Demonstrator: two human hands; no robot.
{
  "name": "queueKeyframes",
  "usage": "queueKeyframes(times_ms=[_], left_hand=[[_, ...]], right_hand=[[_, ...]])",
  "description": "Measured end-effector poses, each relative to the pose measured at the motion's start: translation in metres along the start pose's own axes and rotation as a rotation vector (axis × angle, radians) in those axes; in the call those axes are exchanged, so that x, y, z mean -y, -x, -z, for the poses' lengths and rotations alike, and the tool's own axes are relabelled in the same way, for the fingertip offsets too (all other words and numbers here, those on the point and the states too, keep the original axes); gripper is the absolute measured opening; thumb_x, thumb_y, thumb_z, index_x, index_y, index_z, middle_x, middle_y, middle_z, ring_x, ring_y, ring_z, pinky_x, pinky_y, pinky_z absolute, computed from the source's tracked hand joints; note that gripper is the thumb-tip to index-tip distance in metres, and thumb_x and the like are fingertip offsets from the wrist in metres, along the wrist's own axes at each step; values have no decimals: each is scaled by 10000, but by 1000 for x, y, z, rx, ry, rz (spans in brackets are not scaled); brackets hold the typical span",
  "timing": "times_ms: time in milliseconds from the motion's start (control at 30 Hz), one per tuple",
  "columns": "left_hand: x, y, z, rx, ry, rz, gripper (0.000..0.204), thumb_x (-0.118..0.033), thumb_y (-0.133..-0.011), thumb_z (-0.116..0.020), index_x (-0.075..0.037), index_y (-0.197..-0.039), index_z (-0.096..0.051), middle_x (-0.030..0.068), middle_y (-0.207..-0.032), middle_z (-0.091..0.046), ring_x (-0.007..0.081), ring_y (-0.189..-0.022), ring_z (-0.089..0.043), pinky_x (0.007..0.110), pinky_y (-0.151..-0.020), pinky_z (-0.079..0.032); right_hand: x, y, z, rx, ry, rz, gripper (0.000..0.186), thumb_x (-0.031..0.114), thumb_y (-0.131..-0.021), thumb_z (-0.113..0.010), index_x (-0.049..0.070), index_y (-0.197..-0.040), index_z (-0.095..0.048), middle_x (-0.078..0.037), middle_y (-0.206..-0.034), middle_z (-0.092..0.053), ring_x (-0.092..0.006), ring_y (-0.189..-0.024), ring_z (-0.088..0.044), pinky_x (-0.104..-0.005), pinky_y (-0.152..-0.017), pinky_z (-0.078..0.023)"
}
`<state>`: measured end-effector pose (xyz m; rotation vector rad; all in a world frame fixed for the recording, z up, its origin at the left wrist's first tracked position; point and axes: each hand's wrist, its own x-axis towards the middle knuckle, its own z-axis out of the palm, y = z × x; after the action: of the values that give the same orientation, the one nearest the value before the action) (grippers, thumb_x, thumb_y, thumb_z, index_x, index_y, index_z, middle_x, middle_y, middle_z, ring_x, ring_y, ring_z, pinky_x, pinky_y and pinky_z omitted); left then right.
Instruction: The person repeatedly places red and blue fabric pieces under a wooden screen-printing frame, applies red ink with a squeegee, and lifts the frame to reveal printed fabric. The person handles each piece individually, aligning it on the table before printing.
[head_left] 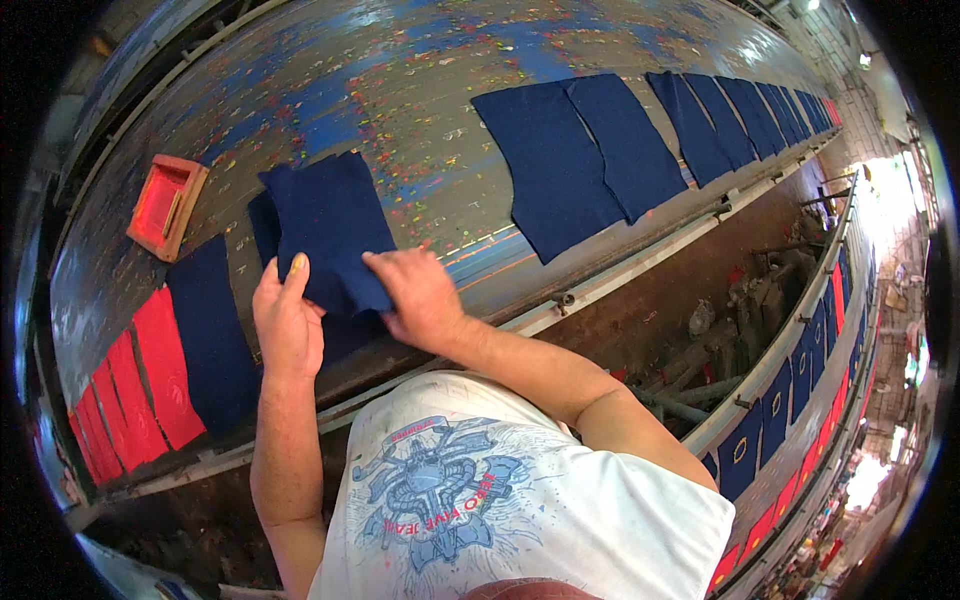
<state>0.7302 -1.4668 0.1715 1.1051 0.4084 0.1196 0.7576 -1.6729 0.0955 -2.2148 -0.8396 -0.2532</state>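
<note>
My left hand [291, 318] and my right hand [420, 298] both grip the lower part of a navy cut fabric piece [335, 215] at the near side of a long table [425, 165]. The left thumb, with a yellow mark on it, presses on the cloth from the front. The right fingers are closed on the cloth's lower right side, where it bunches up. More navy cloth shows behind and under the held piece. To the left, another navy piece [215, 330] lies flat beside a row of red fabric pieces [168, 370].
A small wooden frame [187, 212] with a red inside rests at the left. Several navy pieces [545, 165] lie along the table to the right. A metal rail [640, 265] with knobs edges the table. Across the aisle, another long table carries navy pieces [740, 450] and red ones.
</note>
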Motion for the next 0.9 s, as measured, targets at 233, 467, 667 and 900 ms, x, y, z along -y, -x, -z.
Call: queueKeyframes(times_ms=[233, 467, 667, 900], left_hand=[[-57, 13, -32, 83, 70, -150, 342, -78, -1140, -682, -37, -1479, -670, 59, -1369, -764, 168, -1211, -745, 380, -1105, -594], [-66, -9, -48, 97, 152, -282, 247, -106, -1118, -731, -98, -1363, -760, -7, -1273, -796, 66, -1089, -753, 232, -799, -592], [-25, -61, -54, -1, 276, 41, 224, -171, -1117, -735, -98, -1328, -718, 35, -1245, -807, 186, -1135, -778, 420, -996, -620], [-35, -102, -59, 80, 298, -66, 256, -159, -1128, -701, -51, -1357, -659, 129, -1335, -789, 276, -1235, -779, 486, -1104, -614]], right_hand=[[-57, -59, 120, -324, -6, 276, 647, -43, -623, -803, 102, -1252, -763, -150, -1067, -788, -391, -958, -768, -494, -844, -648], [-56, -121, 216, -501, 233, 380, 379, -41, -838, -749, 80, -1188, -834, -122, -1043, -838, -298, -895, -817, -382, -827, -661], [-71, -136, 184, -304, -341, -140, 331, -55, -968, -700, 31, -1251, -848, -90, -1005, -852, -135, -838, -789, -300, -776, -640], [-89, -157, 187, -382, -514, 38, 332, -101, -981, -657, -12, -1239, -845, -44, -1073, -828, -95, -970, -737, -253, -906, -591]])
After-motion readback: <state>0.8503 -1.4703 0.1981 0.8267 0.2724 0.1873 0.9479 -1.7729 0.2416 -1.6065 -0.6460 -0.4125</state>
